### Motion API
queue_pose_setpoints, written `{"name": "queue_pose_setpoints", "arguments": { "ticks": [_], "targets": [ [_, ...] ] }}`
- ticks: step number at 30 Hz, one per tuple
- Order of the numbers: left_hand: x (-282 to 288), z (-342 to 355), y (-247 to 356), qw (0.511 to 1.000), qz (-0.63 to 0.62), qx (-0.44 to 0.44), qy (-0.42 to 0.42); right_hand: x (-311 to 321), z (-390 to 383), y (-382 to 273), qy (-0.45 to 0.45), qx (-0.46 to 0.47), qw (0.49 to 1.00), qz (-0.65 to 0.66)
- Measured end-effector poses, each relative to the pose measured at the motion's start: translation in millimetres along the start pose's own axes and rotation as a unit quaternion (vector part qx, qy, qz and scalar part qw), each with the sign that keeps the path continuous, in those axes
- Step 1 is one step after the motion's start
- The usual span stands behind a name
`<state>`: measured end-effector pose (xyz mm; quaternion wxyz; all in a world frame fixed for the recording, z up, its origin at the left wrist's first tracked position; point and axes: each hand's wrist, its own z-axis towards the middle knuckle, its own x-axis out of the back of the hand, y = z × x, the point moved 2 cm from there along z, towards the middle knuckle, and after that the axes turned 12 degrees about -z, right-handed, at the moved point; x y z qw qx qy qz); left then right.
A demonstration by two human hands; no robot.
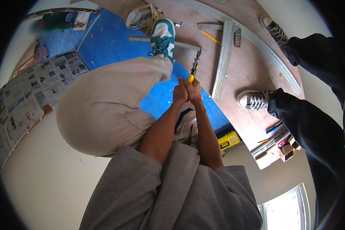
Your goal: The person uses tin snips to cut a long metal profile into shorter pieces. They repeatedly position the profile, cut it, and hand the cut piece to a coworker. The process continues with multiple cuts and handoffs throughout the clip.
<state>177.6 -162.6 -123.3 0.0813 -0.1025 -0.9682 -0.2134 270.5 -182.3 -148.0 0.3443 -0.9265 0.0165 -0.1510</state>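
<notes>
Both my hands close round the yellow handles of a pair of metal snips (pixel 194 68), whose dark jaws point away from me. My left hand (pixel 179 93) and my right hand (pixel 194 90) press together, the left partly covering the grip. Beyond them a thin metal stud piece (pixel 186 46) lies on the floor, partly hidden by my teal and white shoe (pixel 163 37). The jaws' tip overlaps the right end of that piece; whether they bite it I cannot tell.
Right of my hands lie a longer metal stud (pixel 223 61), an orange pencil (pixel 211 37) and a curving metal track (pixel 270 51). A person in dark trousers (pixel 310 122) stands close on the right. Blue sheeting (pixel 107 42), a box (pixel 141 17) and a yellow case (pixel 229 141) are around me.
</notes>
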Motion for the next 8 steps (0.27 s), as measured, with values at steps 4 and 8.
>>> {"name": "queue_pose_setpoints", "arguments": {
  "ticks": [4, 8],
  "targets": [
    [-1.8, -3.3, -1.3, 1.000, -0.019, 0.010, 0.002, 5.9, -4.8, -8.6, 0.021, 0.037, 0.999, -0.031],
    [-1.7, 4.0, -7.7, 0.999, -0.032, 0.003, 0.004, 9.1, -5.7, -11.3, -0.014, 0.026, 0.999, -0.026]
  ]
}}
